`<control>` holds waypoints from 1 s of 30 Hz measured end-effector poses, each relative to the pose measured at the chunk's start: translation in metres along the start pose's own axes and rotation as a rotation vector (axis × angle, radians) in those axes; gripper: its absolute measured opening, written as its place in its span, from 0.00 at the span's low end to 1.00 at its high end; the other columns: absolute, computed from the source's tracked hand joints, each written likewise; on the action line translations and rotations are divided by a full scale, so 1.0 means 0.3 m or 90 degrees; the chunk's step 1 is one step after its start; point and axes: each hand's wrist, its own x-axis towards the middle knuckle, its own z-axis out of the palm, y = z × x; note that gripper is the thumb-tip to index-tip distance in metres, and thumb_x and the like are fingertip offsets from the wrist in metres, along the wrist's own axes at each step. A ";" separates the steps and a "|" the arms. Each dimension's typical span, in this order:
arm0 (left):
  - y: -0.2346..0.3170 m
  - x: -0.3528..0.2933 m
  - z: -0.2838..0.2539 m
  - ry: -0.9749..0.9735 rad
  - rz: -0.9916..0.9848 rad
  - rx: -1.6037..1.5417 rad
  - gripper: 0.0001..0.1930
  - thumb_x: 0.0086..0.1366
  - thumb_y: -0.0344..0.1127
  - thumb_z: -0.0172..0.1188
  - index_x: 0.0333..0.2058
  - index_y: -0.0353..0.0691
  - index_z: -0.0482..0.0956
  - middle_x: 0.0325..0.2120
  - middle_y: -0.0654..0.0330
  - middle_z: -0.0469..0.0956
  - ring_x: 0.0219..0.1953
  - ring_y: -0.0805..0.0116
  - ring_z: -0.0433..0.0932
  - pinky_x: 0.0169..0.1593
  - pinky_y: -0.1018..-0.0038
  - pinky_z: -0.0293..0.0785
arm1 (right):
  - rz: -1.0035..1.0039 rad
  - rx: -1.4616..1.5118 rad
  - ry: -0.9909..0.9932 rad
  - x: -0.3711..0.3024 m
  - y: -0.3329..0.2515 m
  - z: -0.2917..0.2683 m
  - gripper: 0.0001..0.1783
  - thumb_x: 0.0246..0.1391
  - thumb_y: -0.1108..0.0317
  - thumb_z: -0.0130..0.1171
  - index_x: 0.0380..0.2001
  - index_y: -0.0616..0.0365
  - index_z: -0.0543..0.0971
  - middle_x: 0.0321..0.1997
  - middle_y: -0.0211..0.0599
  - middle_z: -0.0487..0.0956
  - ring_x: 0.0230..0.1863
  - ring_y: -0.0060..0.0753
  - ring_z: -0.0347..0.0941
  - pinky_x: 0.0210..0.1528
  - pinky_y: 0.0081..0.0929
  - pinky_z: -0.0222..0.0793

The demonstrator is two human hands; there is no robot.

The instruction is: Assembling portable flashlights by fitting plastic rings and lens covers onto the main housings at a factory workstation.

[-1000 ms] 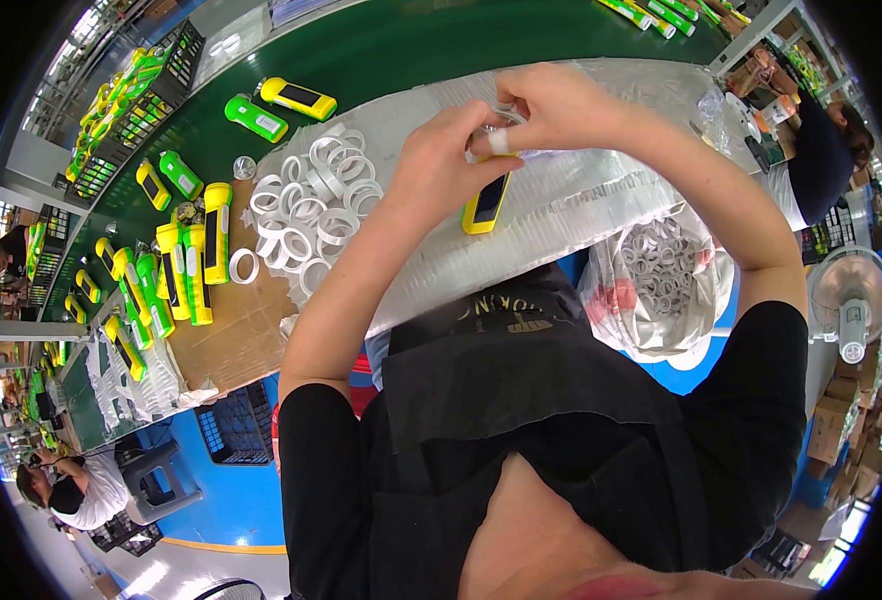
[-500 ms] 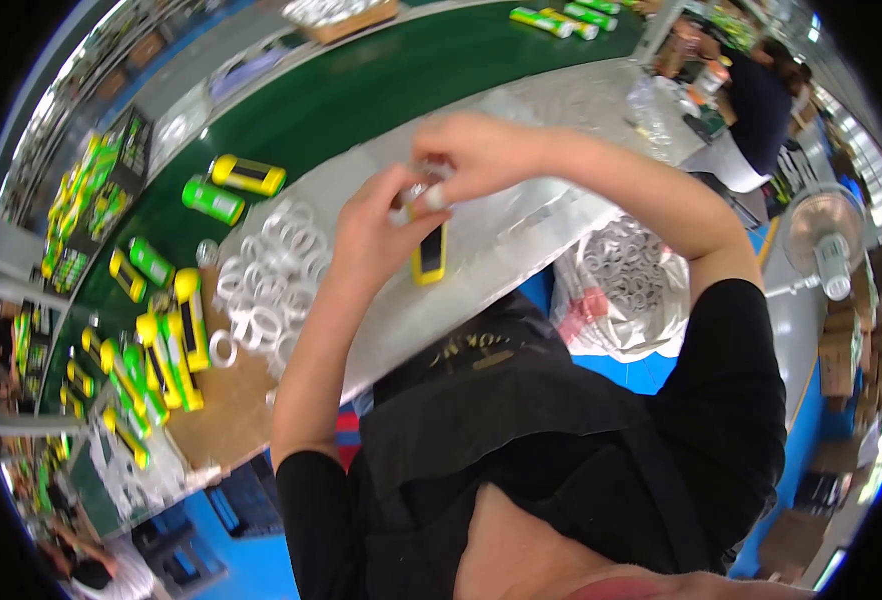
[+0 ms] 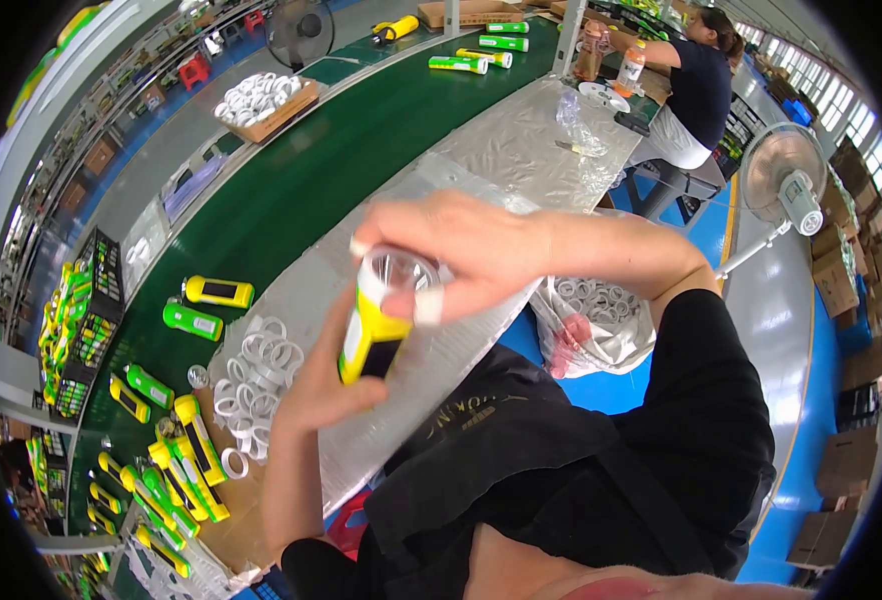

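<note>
A yellow and green flashlight (image 3: pixel 369 330) with a black panel is held tilted above the table, its clear round front end facing up toward me. Around its body, my left hand (image 3: pixel 316 388) is closed. My right hand (image 3: pixel 461 245) grips the front end from above, with thumb and fingers on either side of the rim; white tape or finger covers show on its fingertips. Left of my left hand lies a heap of white plastic rings (image 3: pixel 251 385) on the table.
Several flashlights (image 3: pixel 176 480) lie at the left, on cardboard and the green belt (image 3: pixel 341 150). A crate (image 3: pixel 101 290) of flashlights stands beyond. A white bag (image 3: pixel 601 345) of rings sits right of the table. Another person (image 3: pixel 696 100) works at far right, near a fan (image 3: pixel 786 180).
The flashlight has been lifted and tipped so that its clear front end now faces me. My right hand has shifted onto that end. The whole view has turned as well.
</note>
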 end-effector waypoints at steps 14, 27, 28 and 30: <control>-0.238 0.187 -0.504 0.363 0.064 0.827 0.34 0.54 0.41 0.68 0.59 0.45 0.65 0.52 0.45 0.73 0.52 0.46 0.74 0.51 0.59 0.73 | 0.343 0.109 0.351 0.072 0.829 0.413 0.23 0.64 0.48 0.50 0.47 0.56 0.77 0.40 0.41 0.80 0.41 0.37 0.76 0.43 0.31 0.72; -0.254 0.100 -0.800 0.135 -0.242 1.055 0.26 0.46 0.20 0.61 0.48 0.45 0.78 0.48 0.62 0.76 0.55 0.59 0.71 0.55 0.61 0.70 | 0.417 -0.453 0.279 0.097 1.242 0.194 0.20 0.57 0.54 0.55 0.48 0.52 0.77 0.49 0.46 0.79 0.47 0.54 0.75 0.48 0.46 0.72; -0.249 0.118 -0.774 0.131 -0.235 1.052 0.26 0.46 0.20 0.61 0.48 0.45 0.78 0.48 0.62 0.76 0.55 0.59 0.71 0.55 0.61 0.70 | 0.486 -0.241 0.237 0.117 1.163 0.224 0.17 0.59 0.58 0.53 0.48 0.52 0.78 0.42 0.45 0.81 0.41 0.50 0.78 0.44 0.42 0.74; -0.220 0.151 -0.675 0.118 0.039 1.014 0.22 0.47 0.21 0.61 0.44 0.43 0.79 0.42 0.62 0.77 0.49 0.60 0.74 0.50 0.65 0.72 | 0.494 0.248 0.148 0.103 1.058 0.291 0.15 0.61 0.63 0.52 0.49 0.55 0.78 0.38 0.34 0.82 0.38 0.28 0.78 0.39 0.27 0.75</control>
